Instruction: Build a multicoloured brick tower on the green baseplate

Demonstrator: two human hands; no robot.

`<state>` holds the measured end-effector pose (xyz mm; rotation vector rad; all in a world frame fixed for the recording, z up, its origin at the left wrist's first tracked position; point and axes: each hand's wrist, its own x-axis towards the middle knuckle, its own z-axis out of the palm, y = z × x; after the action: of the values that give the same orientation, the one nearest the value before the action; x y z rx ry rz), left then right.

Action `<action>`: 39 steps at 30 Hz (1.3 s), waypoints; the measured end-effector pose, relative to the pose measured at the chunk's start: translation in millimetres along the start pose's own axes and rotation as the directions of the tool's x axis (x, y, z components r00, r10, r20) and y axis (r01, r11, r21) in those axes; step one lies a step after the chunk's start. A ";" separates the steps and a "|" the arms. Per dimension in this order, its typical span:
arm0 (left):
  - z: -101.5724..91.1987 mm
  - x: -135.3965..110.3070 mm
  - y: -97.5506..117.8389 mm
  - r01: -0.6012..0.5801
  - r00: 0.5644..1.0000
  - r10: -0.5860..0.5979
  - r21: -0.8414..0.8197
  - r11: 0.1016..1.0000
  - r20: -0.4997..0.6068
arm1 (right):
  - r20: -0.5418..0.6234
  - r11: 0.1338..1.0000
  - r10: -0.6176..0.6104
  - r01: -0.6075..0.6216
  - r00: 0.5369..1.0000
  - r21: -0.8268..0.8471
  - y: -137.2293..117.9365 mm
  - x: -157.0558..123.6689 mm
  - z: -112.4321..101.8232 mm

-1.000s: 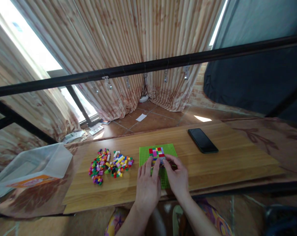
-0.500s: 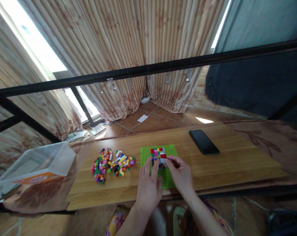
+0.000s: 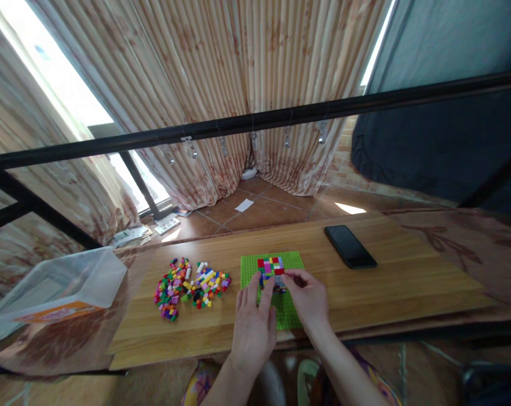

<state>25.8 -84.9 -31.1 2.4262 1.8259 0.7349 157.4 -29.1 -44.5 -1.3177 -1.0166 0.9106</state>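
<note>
A green baseplate (image 3: 295, 261) lies on the wooden table (image 3: 391, 282) in front of me. A block of small bricks in red, pink, yellow and blue (image 3: 271, 266) stands on its middle. My left hand (image 3: 254, 322) rests flat on the plate's near left part, fingers stretched toward the block. My right hand (image 3: 309, 300) is at the block's near right corner, its fingertips pinched against the bricks. What they hold is too small to make out.
A heap of loose coloured bricks (image 3: 188, 285) lies left of the plate. A black phone (image 3: 349, 247) lies at the back right. A clear plastic tub (image 3: 56, 287) stands at the far left. A black bar (image 3: 255, 121) crosses above, with curtains behind.
Both hands stay at the brick block. My right hand's fingers have drawn a little tighter toward the block's near corner. The view has shifted slightly.
</note>
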 end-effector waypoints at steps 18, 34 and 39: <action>1.9 13.5 11.1 0.051 0.998 -0.055 0.077 0.996 0.041 | -0.054 0.983 0.095 -0.086 0.994 0.159 8.6 1.5 15.3; -24.5 -72.5 -7.3 0.184 0.976 -0.192 -0.084 0.979 -0.105 | 0.002 0.988 -0.104 0.103 0.995 -0.113 14.5 -64.3 -58.3; -5.3 -162.5 -38.7 0.158 0.986 -0.152 0.101 0.982 -0.069 | 0.183 0.859 -0.308 0.356 0.934 -0.369 -11.3 -61.7 -45.5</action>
<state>-44.6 -222.2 -95.3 2.3110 2.1003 0.7255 180.6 -102.6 -36.6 -1.3686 -1.5303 0.5341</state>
